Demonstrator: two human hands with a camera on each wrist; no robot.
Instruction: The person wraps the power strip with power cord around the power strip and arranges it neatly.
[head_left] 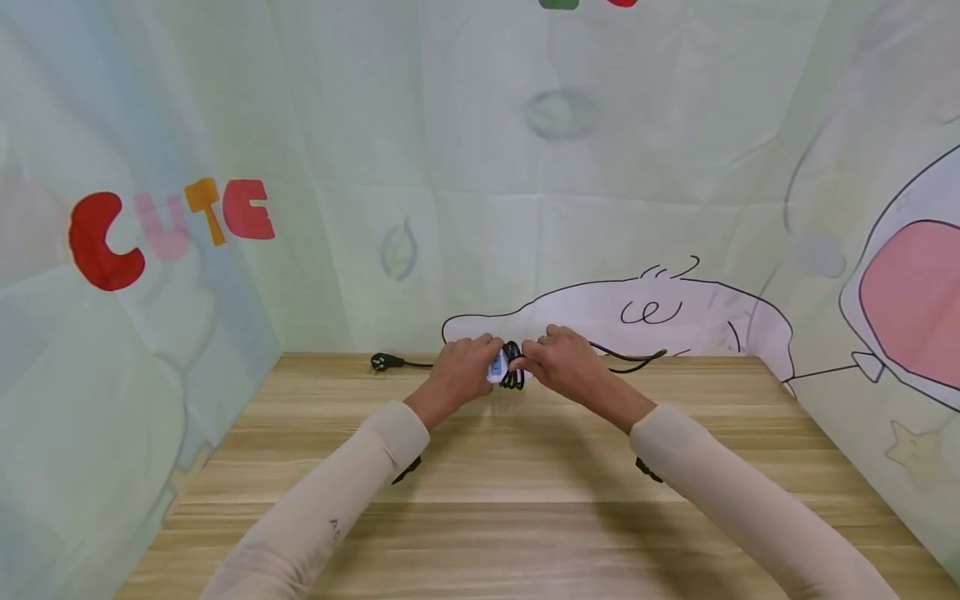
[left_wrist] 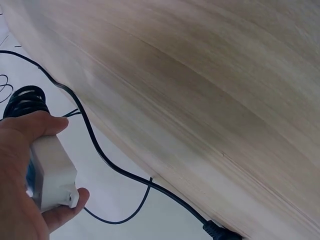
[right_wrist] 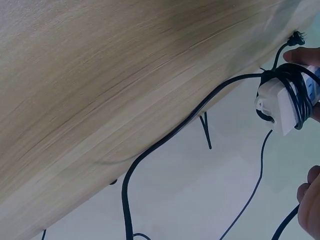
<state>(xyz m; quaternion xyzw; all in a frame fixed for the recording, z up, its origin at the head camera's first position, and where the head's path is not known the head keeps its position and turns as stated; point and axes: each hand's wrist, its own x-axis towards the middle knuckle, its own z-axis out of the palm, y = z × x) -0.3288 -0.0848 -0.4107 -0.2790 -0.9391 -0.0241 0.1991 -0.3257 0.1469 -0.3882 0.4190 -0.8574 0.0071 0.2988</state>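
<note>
A white power strip (head_left: pixel 495 369) with a blue socket face is held up over the far part of the table. My left hand (head_left: pixel 467 367) grips one end of it, thumb on one side and a finger on the other in the left wrist view. Black cord (right_wrist: pixel 295 92) is wound several times around the strip's other end. My right hand (right_wrist: pixel 312 205) holds a length of the black cord (right_wrist: pixel 285 222), apart from the strip in the right wrist view. The cord's plug (head_left: pixel 384 362) lies on the table left of my left hand.
The wood-grain table (head_left: pixel 525 517) meets a printed fabric backdrop (head_left: pixel 480 242) at the back and both sides. A loop of cord (head_left: pixel 637 358) stretches right of my right hand by the back edge. Dark straps show under both wrists.
</note>
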